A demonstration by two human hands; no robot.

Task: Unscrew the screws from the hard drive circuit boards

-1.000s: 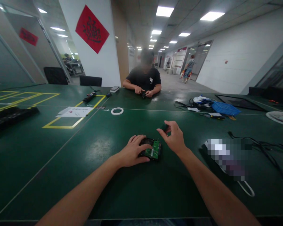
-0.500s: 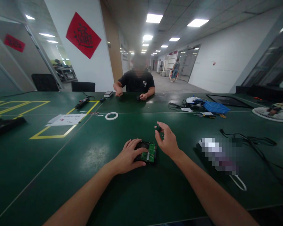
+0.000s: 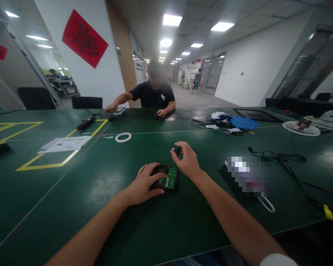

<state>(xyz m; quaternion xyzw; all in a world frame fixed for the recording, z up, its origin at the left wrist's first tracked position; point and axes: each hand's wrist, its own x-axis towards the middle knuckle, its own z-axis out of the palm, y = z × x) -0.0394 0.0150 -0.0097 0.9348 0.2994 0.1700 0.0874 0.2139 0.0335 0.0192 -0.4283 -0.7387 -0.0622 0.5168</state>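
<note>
A black hard drive with a green circuit board facing up [image 3: 166, 180] lies on the green table [image 3: 105, 207] in front of me. My left hand [image 3: 141, 184] rests on its left side, fingers curled over the edge, holding it down. My right hand [image 3: 185, 161] hovers just above and to the right of the drive, its fingers pinched round the dark handle of a small tool [image 3: 177, 149] that points down at the board.
A person in a black shirt [image 3: 152, 96] sits across the table, one hand reaching toward a white box [image 3: 119, 110]. A white tape ring [image 3: 123, 137], papers [image 3: 63, 144], a blue tray [image 3: 242, 122], black cables [image 3: 280, 159] and a blurred object [image 3: 246, 175] lie around.
The view has swung right, so everything sits further left in frame. My hands stay on the drive and tool. The person opposite has stretched an arm out toward the white box.
</note>
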